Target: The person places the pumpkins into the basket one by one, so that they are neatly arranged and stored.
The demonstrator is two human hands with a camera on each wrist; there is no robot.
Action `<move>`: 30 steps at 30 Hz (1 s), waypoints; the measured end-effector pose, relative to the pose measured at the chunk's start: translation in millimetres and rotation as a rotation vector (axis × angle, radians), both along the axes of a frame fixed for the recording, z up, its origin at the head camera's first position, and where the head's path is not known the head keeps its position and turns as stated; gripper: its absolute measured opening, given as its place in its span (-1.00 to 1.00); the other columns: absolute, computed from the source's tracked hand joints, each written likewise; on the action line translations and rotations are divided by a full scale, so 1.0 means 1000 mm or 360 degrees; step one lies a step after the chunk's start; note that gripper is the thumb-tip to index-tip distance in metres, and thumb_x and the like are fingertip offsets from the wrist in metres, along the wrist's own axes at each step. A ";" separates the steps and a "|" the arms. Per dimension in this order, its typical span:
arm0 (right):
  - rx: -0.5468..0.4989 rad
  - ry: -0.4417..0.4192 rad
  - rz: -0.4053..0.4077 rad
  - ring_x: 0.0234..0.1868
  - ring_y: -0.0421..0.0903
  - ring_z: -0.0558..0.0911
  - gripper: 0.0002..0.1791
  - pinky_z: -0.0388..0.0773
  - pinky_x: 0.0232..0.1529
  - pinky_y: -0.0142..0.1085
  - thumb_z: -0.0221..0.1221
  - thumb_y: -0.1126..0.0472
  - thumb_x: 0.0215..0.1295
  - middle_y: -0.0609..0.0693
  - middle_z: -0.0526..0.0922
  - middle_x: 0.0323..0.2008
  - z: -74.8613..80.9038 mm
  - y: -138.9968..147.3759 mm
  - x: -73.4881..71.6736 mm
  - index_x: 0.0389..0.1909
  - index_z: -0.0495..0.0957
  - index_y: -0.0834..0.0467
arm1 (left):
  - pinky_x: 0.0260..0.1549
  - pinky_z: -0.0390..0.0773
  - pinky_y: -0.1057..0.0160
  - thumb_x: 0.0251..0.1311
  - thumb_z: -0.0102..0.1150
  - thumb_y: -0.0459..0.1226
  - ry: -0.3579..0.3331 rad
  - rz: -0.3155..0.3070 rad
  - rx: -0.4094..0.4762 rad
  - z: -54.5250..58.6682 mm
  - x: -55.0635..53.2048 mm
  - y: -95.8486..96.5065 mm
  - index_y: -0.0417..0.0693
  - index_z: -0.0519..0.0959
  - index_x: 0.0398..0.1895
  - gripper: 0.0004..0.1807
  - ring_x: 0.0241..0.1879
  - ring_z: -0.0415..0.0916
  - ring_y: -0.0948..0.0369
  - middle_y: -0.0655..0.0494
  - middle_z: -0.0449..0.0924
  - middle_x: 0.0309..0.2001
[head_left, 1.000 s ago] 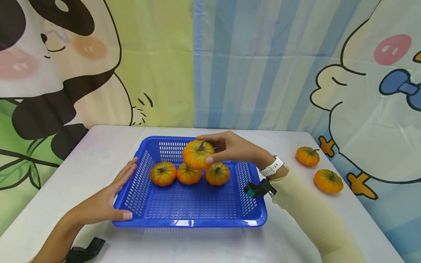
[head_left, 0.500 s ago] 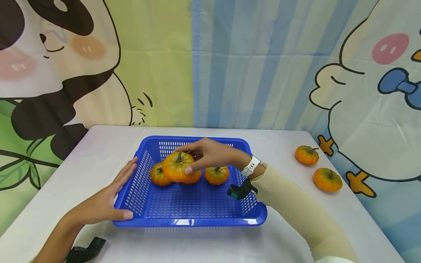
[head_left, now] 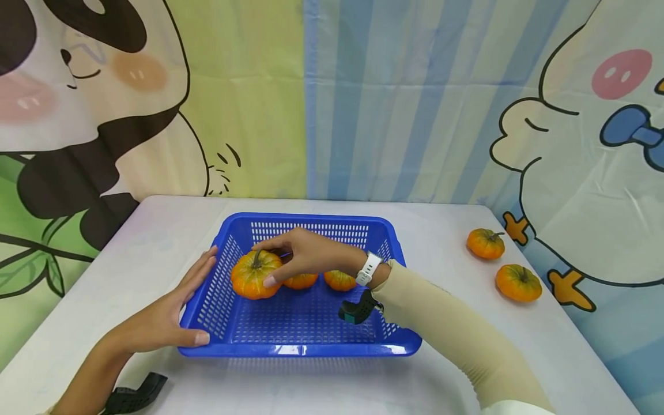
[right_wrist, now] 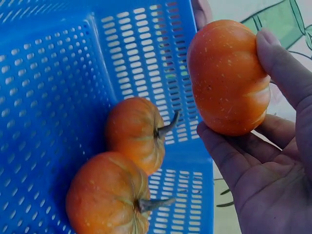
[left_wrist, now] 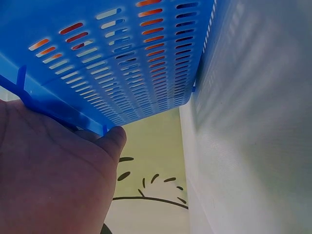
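My right hand (head_left: 306, 253) grips a small orange pumpkin (head_left: 253, 278) with a greenish top and short stem, thumb on the near side and fingers behind. It is over the left part of a blue plastic basket (head_left: 306, 350). In the right wrist view the held pumpkin (right_wrist: 229, 78) is near the basket's side wall, above two other pumpkins. One basket pumpkin (head_left: 301, 281) is partly covered by the right hand, another (head_left: 339, 280) lies beside the wrist. My left hand (head_left: 161, 320) rests at the basket's left rim, fingers fairly straight along it, thumb on the front corner.
Two more pumpkins lie on the white table (head_left: 451, 346) at the right, one (head_left: 485, 243) behind the other (head_left: 519, 283). A cartoon-printed curtain (head_left: 373, 104) hangs behind the table. Both wrists carry black camera mounts; the right also has a white watch (head_left: 369, 269).
My right hand has carried the pumpkin leftward and lower, from above the middle pumpkin to over the left one, which it now hides. The left hand and basket have stayed put.
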State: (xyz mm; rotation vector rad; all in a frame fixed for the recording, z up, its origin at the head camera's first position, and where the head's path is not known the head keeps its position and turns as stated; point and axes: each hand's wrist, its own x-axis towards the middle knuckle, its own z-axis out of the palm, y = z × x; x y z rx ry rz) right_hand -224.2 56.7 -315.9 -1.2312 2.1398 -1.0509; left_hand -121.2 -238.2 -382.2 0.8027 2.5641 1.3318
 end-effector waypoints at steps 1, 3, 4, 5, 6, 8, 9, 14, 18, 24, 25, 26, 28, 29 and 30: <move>0.0014 0.0006 0.0008 0.01 -0.28 0.57 -0.30 0.49 0.11 -0.36 0.40 0.06 0.14 -0.10 0.60 0.09 0.000 -0.002 0.000 0.31 0.44 0.13 | 0.03 0.25 -0.37 -0.11 0.42 -0.19 -0.0007 0.0010 -0.0001 0.000 0.000 0.000 0.19 -0.31 0.57 0.29 0.50 -0.44 0.08 0.19 -0.54 0.55; 0.0053 0.0039 0.0021 0.01 -0.30 0.56 -0.29 0.47 0.12 -0.37 0.40 0.06 0.14 -0.09 0.60 0.10 -0.001 -0.007 0.000 0.31 0.44 0.14 | 0.02 0.27 -0.37 -0.10 0.42 -0.18 -0.0025 0.0024 0.0001 0.000 0.001 0.000 0.21 -0.31 0.57 0.29 0.48 -0.45 -0.12 0.20 -0.55 0.55; 0.0067 0.0048 0.0036 0.01 -0.30 0.56 -0.30 0.47 0.12 -0.38 0.40 0.07 0.15 -0.08 0.60 0.10 -0.002 -0.008 0.000 0.31 0.44 0.15 | 0.00 0.29 -0.38 -0.10 0.42 -0.18 -0.0028 0.0024 0.0003 0.000 0.001 0.000 0.21 -0.31 0.57 0.29 0.47 -0.45 -0.19 0.20 -0.55 0.55; 0.0081 0.0056 0.0049 0.02 -0.30 0.56 -0.30 0.47 0.11 -0.40 0.40 0.08 0.14 -0.08 0.60 0.10 -0.003 -0.010 0.000 0.31 0.44 0.15 | 0.00 0.31 -0.37 -0.10 0.42 -0.18 -0.0033 0.0029 -0.0001 0.000 0.001 0.000 0.22 -0.31 0.57 0.29 0.46 -0.44 -0.22 0.20 -0.55 0.55; 0.0099 0.0068 0.0062 0.02 -0.30 0.55 -0.30 0.46 0.12 -0.41 0.40 0.07 0.14 -0.08 0.60 0.10 -0.004 -0.011 0.001 0.31 0.44 0.15 | 0.00 0.32 -0.36 -0.10 0.42 -0.18 -0.0032 0.0028 -0.0001 0.001 0.001 -0.001 0.22 -0.31 0.57 0.29 0.45 -0.43 -0.24 0.20 -0.55 0.55; 0.0132 0.0097 0.0084 0.04 -0.32 0.54 -0.29 0.43 0.12 -0.44 0.41 0.05 0.13 -0.11 0.60 0.10 -0.006 -0.014 0.001 0.30 0.45 0.14 | -0.01 0.35 -0.32 -0.10 0.42 -0.17 -0.0031 0.0031 -0.0007 0.001 0.001 -0.001 0.24 -0.31 0.57 0.29 0.45 -0.42 -0.25 0.21 -0.55 0.55; 0.0144 0.0108 0.0092 0.05 -0.33 0.53 -0.29 0.42 0.12 -0.46 0.41 0.04 0.12 -0.12 0.60 0.10 -0.008 -0.016 0.001 0.30 0.46 0.13 | -0.01 0.37 -0.30 -0.10 0.43 -0.17 -0.0028 0.0029 -0.0011 0.001 0.001 -0.001 0.23 -0.32 0.57 0.29 0.45 -0.41 -0.26 0.21 -0.55 0.55; 0.0177 0.0137 0.0139 0.10 -0.34 0.51 -0.28 0.36 0.14 -0.53 0.42 0.03 0.10 -0.12 0.57 0.15 -0.015 -0.023 0.002 0.30 0.46 0.13 | -0.05 0.43 -0.27 -0.10 0.42 -0.17 -0.0017 0.0004 -0.0008 0.002 0.001 -0.001 0.22 -0.31 0.57 0.29 0.44 -0.40 -0.30 0.20 -0.55 0.55; 0.0218 0.0134 0.0177 0.10 -0.35 0.48 -0.27 0.34 0.13 -0.56 0.40 0.02 0.13 -0.13 0.53 0.19 -0.019 -0.029 0.005 0.31 0.44 0.14 | -0.02 0.38 -0.29 -0.09 0.42 -0.19 -0.0012 -0.0013 0.0003 0.001 0.001 -0.001 0.22 -0.31 0.57 0.28 0.45 -0.42 -0.25 0.21 -0.55 0.55; 0.0368 0.0263 0.0166 0.05 -0.34 0.45 -0.24 0.37 0.05 -0.56 0.39 -0.08 0.11 -0.13 0.53 0.15 -0.023 -0.033 0.009 0.32 0.44 0.10 | -0.02 0.35 -0.32 -0.10 0.42 -0.17 -0.0006 0.0003 0.0001 0.001 0.001 0.000 0.23 -0.32 0.57 0.29 0.45 -0.44 -0.24 0.22 -0.54 0.55; 0.0389 0.0279 0.0161 0.02 -0.34 0.46 -0.23 0.38 0.02 -0.57 0.39 -0.09 0.10 -0.14 0.54 0.12 -0.024 -0.034 0.010 0.32 0.44 0.10 | -0.03 0.38 -0.31 -0.11 0.43 -0.16 -0.0008 0.0007 -0.0001 0.001 0.001 0.000 0.24 -0.32 0.57 0.29 0.45 -0.44 -0.26 0.22 -0.55 0.55; 0.0407 0.0288 0.0159 0.01 -0.34 0.46 -0.23 0.39 0.00 -0.57 0.39 -0.10 0.10 -0.14 0.55 0.11 -0.026 -0.034 0.010 0.32 0.44 0.11 | -0.04 0.39 -0.30 -0.11 0.43 -0.17 -0.0011 0.0004 0.0000 0.001 0.001 0.000 0.24 -0.32 0.57 0.29 0.44 -0.44 -0.28 0.21 -0.55 0.55; 0.0423 0.0298 0.0165 -0.02 -0.34 0.47 -0.24 0.40 -0.03 -0.58 0.40 -0.09 0.10 -0.14 0.56 0.08 -0.030 -0.034 0.009 0.31 0.45 0.12 | -0.03 0.40 -0.28 -0.11 0.42 -0.17 -0.0016 -0.0002 0.0001 0.002 0.001 0.000 0.25 -0.32 0.57 0.29 0.44 -0.42 -0.31 0.21 -0.55 0.55; 0.0420 0.0296 0.0170 -0.04 -0.34 0.48 -0.25 0.41 -0.04 -0.58 0.40 -0.08 0.10 -0.13 0.57 0.06 -0.032 -0.035 0.009 0.29 0.46 0.13 | -0.03 0.40 -0.26 -0.11 0.42 -0.17 -0.0017 -0.0002 0.0002 0.001 0.001 0.000 0.25 -0.32 0.57 0.30 0.43 -0.42 -0.31 0.21 -0.55 0.55; 0.0433 0.0311 0.0180 -0.05 -0.35 0.49 -0.26 0.41 -0.04 -0.58 0.40 -0.07 0.10 -0.13 0.58 0.06 -0.034 -0.034 0.009 0.29 0.46 0.14 | -0.03 0.41 -0.26 -0.11 0.42 -0.17 -0.0018 0.0000 0.0002 0.001 0.001 0.000 0.25 -0.32 0.57 0.30 0.43 -0.42 -0.31 0.21 -0.55 0.55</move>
